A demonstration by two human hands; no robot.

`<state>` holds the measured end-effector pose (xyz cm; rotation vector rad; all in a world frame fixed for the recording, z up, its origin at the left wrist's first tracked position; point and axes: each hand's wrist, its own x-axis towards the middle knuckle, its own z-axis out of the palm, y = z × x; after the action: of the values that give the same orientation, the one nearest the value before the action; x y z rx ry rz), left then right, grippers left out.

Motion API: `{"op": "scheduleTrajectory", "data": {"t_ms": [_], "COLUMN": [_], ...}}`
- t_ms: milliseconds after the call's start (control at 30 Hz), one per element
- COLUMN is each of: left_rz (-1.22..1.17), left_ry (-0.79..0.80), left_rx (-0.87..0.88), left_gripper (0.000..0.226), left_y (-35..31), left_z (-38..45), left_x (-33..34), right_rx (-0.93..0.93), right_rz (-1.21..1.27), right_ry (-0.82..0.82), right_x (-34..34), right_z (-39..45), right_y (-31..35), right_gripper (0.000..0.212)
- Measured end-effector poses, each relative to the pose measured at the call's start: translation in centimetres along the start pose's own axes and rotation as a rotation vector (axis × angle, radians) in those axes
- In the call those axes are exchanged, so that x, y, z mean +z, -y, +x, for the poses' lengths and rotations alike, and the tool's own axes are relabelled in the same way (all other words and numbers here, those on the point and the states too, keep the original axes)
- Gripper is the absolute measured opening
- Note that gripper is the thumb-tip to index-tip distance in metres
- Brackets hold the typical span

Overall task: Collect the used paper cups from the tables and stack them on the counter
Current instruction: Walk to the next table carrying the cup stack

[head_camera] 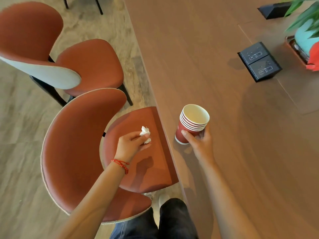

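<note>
My right hand [200, 141] grips a stack of several red paper cups [191, 123] with white insides, nested and tilted, just above the near edge of the long wooden table [198, 57]. The top cup looks empty. My left hand [133, 144], a red string on its wrist, pinches a crumpled white tissue [145, 133] over the seat of the nearest chair [72, 152].
Two rust-red chairs stand left of the table, the far chair [69, 66] pulled away from it. Two black socket boxes [259, 61] sit on the table at the right, beside a potted plant [305, 31] in a teal pot. My legs are at the bottom.
</note>
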<state>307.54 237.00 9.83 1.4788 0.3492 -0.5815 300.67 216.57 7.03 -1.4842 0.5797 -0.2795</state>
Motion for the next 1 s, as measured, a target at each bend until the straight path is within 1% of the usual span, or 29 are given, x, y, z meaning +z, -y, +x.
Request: {"op": "scheduleTrajectory", "data": {"t_ms": [67,167,233,333,433,500,567,700,833,1000], "left_rz": [-0.03,-0.079,-0.093,-0.15,-0.262,-0.32,-0.373,-0.492,-0.58,-0.686], "left_ry": [-0.035,-0.118,-0.184,-0.261,-0.369,-0.429,-0.506,-0.63,-0.755,-0.906], "left_rx": [0.02,0.044,0.052,0.09,0.128,0.128,0.128,0.174,0.218,0.252], "left_gripper": [0.005,0.005,0.01,0.016,0.011,0.007,0.009,0.007,0.006,0.009], "left_y": [0.6,1.9,2.8,4.2,5.6,6.5,7.3,8.7,10.5,12.8], "left_z": [-1.5,-4.0,-6.0,-9.5,-13.2,-15.5,-17.8,-21.8,-25.4,-30.2], "left_x": [-1.2,-2.7,-3.7,-5.0,-6.8,-8.6,-10.7,-15.0,-19.7,-26.9], "right_rx": [-0.025,-0.067,-0.076,-0.085,-0.078,-0.077,-0.099,-0.1,-0.087,-0.075], "right_rz": [-0.001,-0.001,0.004,0.006,-0.021,-0.054,-0.092,-0.123,-0.147,-0.209], "right_ry": [0.058,0.154,0.235,0.363,0.501,0.59,0.687,0.894,1.055,1.248], "right_x": [0.5,1.3,1.8,2.8,4.7,6.4,8.4,13.3,19.0,27.3], "right_z": [-1.0,-2.7,-3.9,-6.0,-8.5,-10.1,-11.9,-15.7,-20.2,-26.6], "right_y": [0.3,0.5,0.6,0.6,0.8,1.1,1.6,2.1,1.9,0.9], "right_gripper": [0.075,0.067,0.063,0.064,0.067,0.064,0.056,0.055,0.047,0.053]}}
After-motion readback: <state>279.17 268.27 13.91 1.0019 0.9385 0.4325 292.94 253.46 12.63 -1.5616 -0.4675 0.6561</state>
